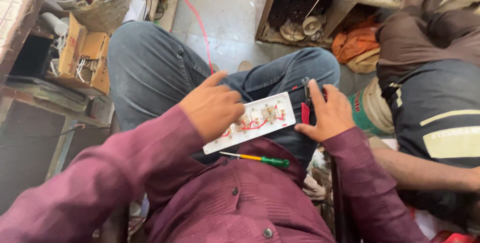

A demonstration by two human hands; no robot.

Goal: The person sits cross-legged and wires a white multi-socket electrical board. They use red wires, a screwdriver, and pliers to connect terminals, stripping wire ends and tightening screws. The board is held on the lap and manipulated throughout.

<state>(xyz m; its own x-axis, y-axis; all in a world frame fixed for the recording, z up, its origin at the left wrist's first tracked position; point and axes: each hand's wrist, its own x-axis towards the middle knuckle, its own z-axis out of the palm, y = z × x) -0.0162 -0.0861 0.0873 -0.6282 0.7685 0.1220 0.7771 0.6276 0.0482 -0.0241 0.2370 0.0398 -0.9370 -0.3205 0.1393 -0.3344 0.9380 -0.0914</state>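
on the lap, a white switch plate [260,118] shows red wiring, left hand [212,105] pressing it.

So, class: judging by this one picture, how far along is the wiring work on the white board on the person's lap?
Done: red wires already run between the fittings on the white rectangular switch board. In hand: the left hand presses on the board's wired side, while the right hand holds red-handled pliers at its end. Left: the wiring is exposed, with no cover in view; the green-handled screwdriver lies unused on the maroon shirt.

Left hand [212,107] hides the white switch board's [260,118] left-hand wiring.
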